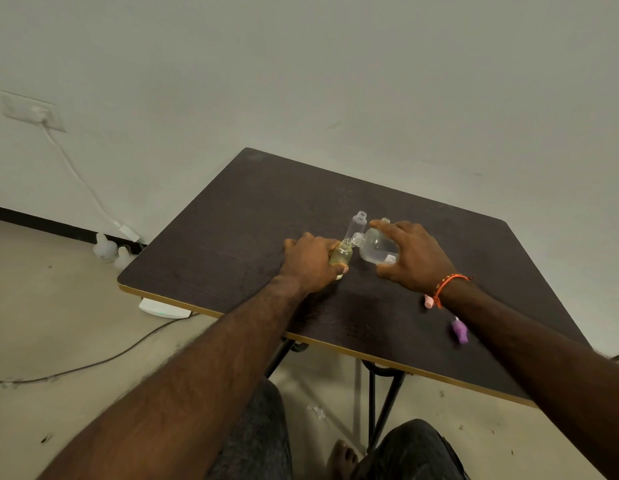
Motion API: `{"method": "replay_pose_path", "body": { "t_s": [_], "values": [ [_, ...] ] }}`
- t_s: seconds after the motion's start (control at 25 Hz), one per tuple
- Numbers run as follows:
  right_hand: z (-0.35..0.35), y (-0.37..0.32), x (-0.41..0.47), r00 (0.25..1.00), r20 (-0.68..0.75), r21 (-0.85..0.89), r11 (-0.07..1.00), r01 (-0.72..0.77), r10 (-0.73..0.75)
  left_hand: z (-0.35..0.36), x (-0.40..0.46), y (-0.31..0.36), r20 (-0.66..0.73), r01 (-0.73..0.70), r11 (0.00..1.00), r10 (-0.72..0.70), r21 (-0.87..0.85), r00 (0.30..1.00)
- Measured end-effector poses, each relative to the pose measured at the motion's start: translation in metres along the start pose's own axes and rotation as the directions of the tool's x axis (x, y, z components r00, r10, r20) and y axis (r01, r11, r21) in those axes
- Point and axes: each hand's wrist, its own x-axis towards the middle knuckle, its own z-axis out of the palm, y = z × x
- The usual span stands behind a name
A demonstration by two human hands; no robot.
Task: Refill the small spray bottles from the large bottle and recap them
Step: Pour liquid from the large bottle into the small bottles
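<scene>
Dark wood-grain bench [232,220] with a pale edge strip, set against a plain wall [301,64] on folding black legs. The person sits at its near edge, both bare forearms reaching over the top.

Right hand [413,256]: grip wrapped around the large bottle [375,249], thumb underneath and fingers spread over the top. The bottle is clear, holds clear liquid and is tilted toward the left, its neck down at the mouth of the small bottle. An orange thread band [446,287] circles this wrist.

Left hand [310,261]: grip clenched around a small spray bottle [342,255], which stands upright on the bench near its middle and holds yellowish liquid. Its cap is off.

Just behind these two, an empty clear small bottle [359,225] stands upright, uncapped. The neck of another bottle [385,220] shows past the right fingers; the rest of it is hidden.

On the bench close to the right forearm lie a purple spray cap [459,332] and, partly hidden by the wrist, a pink cap [428,301].

On the floor at the left, white containers [109,251] stand by the wall, and a cable [72,171] runs down from a wall socket [33,112].
</scene>
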Motion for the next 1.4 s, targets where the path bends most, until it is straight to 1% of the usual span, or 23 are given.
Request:
{"method": "replay_pose_path", "body": {
  "t_s": [0.56, 0.92, 1.4],
  "values": [
    [-0.0032, -0.0007, 0.0011, 1.0, 0.006, -0.016, 1.0, 0.002, -0.002, -0.0008, -0.0005, 0.0003, 0.008, -0.004, 1.0, 0.004, 0.008, 1.0],
    [-0.0032, 0.0012, 0.0015, 1.0, 0.012, -0.031, 0.999, 0.008, -0.007, 0.0012, -0.0003, -0.0017, -0.021, -0.017, 1.0, 0.017, -0.012, 1.0],
    [-0.0043, 0.0008, 0.0023, 1.0, 0.009, -0.03, 0.999, 0.017, -0.017, 0.0047, 0.0026, -0.0049, -0.024, -0.02, 0.999, 0.019, -0.025, 1.0]
  ]
}}
